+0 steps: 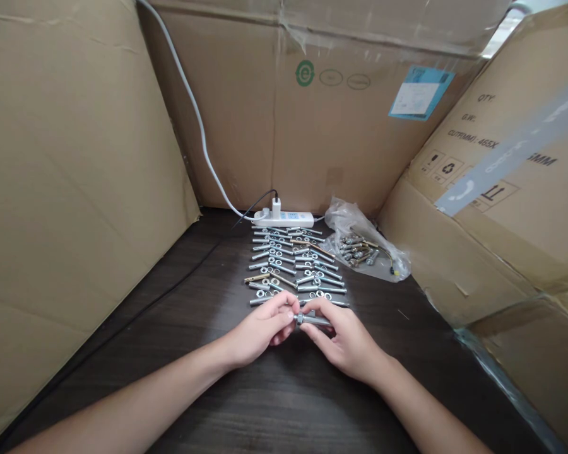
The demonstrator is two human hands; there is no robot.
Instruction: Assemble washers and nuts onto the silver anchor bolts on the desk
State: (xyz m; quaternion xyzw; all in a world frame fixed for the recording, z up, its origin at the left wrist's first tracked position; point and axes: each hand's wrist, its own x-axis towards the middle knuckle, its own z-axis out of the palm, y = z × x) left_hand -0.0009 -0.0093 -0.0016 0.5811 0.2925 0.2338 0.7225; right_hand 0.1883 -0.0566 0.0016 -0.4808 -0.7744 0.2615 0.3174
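Between my two hands lies a silver expansion bolt (pixel 313 320), held roughly level over the dark table, with a nut and washer at its left end. My right hand (pixel 343 331) grips its sleeve between thumb and fingers. At the nut end, the thumb and fingertips of my left hand (pixel 269 325) pinch the bolt's tip. Just beyond my hands, rows of expansion bolt parts (pixel 284 260) are laid out: sleeves, threaded bolts, nuts and washers. Most are silver and a few are brass-coloured. My fingers partly hide the nearest row.
Behind the rows stands a white power strip (pixel 291 219) with a plug in it. A black cable (pixel 170 290) crosses the table's left side. A clear plastic bag (pixel 383 261) with several bolts lies at the right. Cardboard walls (pixel 284 126) enclose the back and both sides.
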